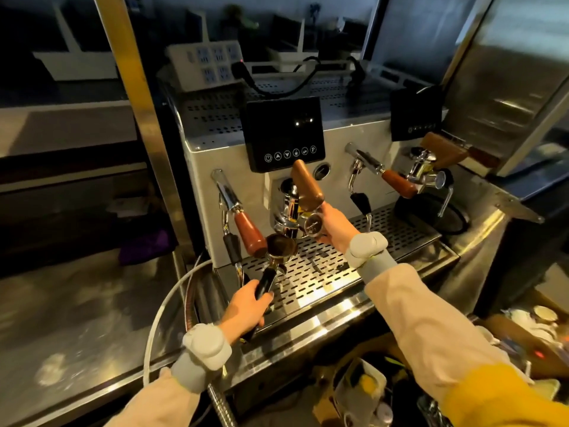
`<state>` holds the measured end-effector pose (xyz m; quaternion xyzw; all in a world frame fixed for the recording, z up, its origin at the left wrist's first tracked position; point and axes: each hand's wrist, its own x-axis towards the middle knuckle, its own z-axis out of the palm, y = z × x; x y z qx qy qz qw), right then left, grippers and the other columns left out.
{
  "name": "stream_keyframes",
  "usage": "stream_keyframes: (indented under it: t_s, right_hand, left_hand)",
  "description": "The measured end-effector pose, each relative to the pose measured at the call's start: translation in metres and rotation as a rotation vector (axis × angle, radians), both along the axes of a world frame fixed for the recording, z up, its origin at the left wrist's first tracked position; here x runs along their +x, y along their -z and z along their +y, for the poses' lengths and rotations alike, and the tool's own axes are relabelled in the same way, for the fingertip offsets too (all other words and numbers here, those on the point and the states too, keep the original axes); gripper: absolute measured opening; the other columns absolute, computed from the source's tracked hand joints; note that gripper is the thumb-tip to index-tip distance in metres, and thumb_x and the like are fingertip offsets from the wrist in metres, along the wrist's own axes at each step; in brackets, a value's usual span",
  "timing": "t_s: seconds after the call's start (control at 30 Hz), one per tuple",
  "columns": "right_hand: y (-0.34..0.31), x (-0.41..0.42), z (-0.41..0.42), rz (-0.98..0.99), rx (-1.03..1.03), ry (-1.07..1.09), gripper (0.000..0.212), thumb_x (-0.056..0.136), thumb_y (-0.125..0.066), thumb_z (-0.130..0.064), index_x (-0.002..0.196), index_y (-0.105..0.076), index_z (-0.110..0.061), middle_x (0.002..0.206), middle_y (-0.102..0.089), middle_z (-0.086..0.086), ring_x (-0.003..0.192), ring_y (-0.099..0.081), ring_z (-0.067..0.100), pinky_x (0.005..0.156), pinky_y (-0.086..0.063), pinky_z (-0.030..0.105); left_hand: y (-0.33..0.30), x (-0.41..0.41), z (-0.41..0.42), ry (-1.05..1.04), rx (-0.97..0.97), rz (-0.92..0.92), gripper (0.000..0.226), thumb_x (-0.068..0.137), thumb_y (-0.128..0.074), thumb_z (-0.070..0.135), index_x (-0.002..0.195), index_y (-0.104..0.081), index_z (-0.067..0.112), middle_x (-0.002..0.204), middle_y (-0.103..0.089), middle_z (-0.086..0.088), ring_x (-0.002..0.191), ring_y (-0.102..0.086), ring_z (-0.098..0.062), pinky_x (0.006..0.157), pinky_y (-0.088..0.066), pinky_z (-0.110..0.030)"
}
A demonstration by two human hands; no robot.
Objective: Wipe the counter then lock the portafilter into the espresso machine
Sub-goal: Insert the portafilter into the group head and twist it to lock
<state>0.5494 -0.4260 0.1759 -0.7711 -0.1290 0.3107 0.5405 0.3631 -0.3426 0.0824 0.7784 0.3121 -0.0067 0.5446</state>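
The lower part of the portafilter (278,251) handle is hidden inside the closed left hand (244,309). The fingertips of the right hand (334,224) are concealed behind a small gauge (313,224) at the group head. The bench (77,318) at left is smeared by motion blur. Clutter (523,331) at lower right is cut off by the frame edge and cannot be identified.

- Your left hand (246,309) grips the matt black handle of the portafilter (278,246), whose basket is dark, dull metal.
- The boxy espresso machine (221,155) in front of you is brushed steel; its slotted drip tray (314,272) shines glossy.
- The upright lever (306,186) looks like smooth brown wood.
- The counter (77,318) to your left is smeared, scuffed steel.
- Your beige sleeves (425,328) are soft matt cloth.
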Motion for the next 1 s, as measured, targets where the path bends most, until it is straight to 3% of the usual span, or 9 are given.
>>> stream_keyframes:
  t_s: [0.1, 0.17, 0.3, 0.4, 0.53, 0.67, 0.73, 1.0]
  right_hand:
    - [0.001, 0.007, 0.003, 0.058, 0.046, -0.039, 0.028, 0.099, -0.029, -0.024, 0.114, -0.046, -0.007, 0.102, -0.054, 0.013, 0.086, -0.055, 0.021, 0.075, -0.050, 0.035]
    - [0.000, 0.012, 0.004, 0.071, 0.067, -0.061, 0.035, 0.099, -0.029, -0.025, 0.128, -0.038, -0.006, 0.111, -0.050, 0.015, 0.089, -0.053, 0.023, 0.076, -0.051, 0.038]
    - [-0.002, 0.016, 0.004, 0.149, 0.094, -0.109, 0.043, 0.100, -0.024, -0.034, 0.138, -0.025, -0.013, 0.102, -0.051, 0.009, 0.076, -0.052, 0.014, 0.059, -0.046, 0.028]
    - [-0.001, 0.016, 0.006, 0.107, 0.068, -0.196, 0.037, 0.101, -0.026, -0.031, 0.128, -0.038, -0.009, 0.109, -0.051, 0.013, 0.079, -0.052, 0.015, 0.063, -0.047, 0.027]
    - [0.001, 0.020, 0.006, 0.148, 0.056, -0.209, 0.043, 0.101, -0.023, -0.035, 0.127, -0.044, -0.008, 0.086, -0.056, 0.006, 0.077, -0.051, 0.013, 0.071, -0.044, 0.028]
    - [0.002, 0.023, 0.004, 0.153, 0.055, -0.262, 0.044, 0.101, -0.022, -0.037, 0.128, -0.045, -0.011, 0.088, -0.059, 0.004, 0.085, -0.054, 0.016, 0.097, -0.042, 0.040]
    - [0.000, 0.022, 0.004, 0.121, 0.046, -0.290, 0.043, 0.101, -0.025, -0.034, 0.127, -0.047, -0.009, 0.094, -0.059, 0.008, 0.093, -0.053, 0.021, 0.103, -0.039, 0.044]
    - [-0.010, 0.018, 0.003, 0.141, 0.066, -0.319, 0.025, 0.098, -0.034, -0.025, 0.108, -0.051, -0.010, 0.096, -0.057, 0.015, 0.087, -0.054, 0.024, 0.089, -0.047, 0.042]
  left_hand:
    - [-0.003, 0.007, -0.002, -0.003, 0.027, -0.008, 0.022, 0.090, -0.048, 0.023, 0.071, -0.039, 0.024, 0.061, -0.048, 0.000, 0.034, -0.046, -0.007, 0.037, -0.037, -0.018]
    - [-0.007, 0.012, -0.001, 0.004, 0.045, -0.019, 0.022, 0.090, -0.049, 0.023, 0.071, -0.038, 0.026, 0.060, -0.050, 0.001, 0.034, -0.047, -0.007, 0.037, -0.037, -0.017]
    - [-0.016, 0.021, -0.004, -0.021, -0.026, -0.050, 0.019, 0.090, -0.050, 0.020, 0.073, -0.041, 0.022, 0.063, -0.050, 0.000, 0.032, -0.045, -0.005, 0.041, -0.038, -0.021]
    - [-0.024, 0.023, -0.002, -0.029, -0.073, -0.076, 0.016, 0.090, -0.051, 0.018, 0.075, -0.044, 0.018, 0.064, -0.049, -0.001, 0.036, -0.044, -0.008, 0.044, -0.038, -0.025]
    - [-0.031, 0.024, -0.004, 0.017, 0.024, -0.055, 0.012, 0.090, -0.051, 0.019, 0.081, -0.044, 0.015, 0.066, -0.052, 0.000, 0.040, -0.046, -0.011, 0.046, -0.039, -0.026]
    - [-0.036, 0.025, -0.004, 0.032, 0.068, -0.037, 0.009, 0.090, -0.051, 0.020, 0.084, -0.045, 0.015, 0.063, -0.052, 0.001, 0.040, -0.047, -0.010, 0.043, -0.039, -0.022]
    - [-0.037, 0.026, -0.004, 0.037, 0.071, -0.022, 0.010, 0.089, -0.051, 0.019, 0.090, -0.046, 0.010, 0.065, -0.052, -0.001, 0.041, -0.047, -0.011, 0.043, -0.039, -0.021]
    - [-0.041, 0.029, -0.001, 0.035, 0.060, -0.011, 0.008, 0.089, -0.051, 0.018, 0.094, -0.048, 0.012, 0.065, -0.052, 0.000, 0.040, -0.046, -0.009, 0.040, -0.039, -0.017]
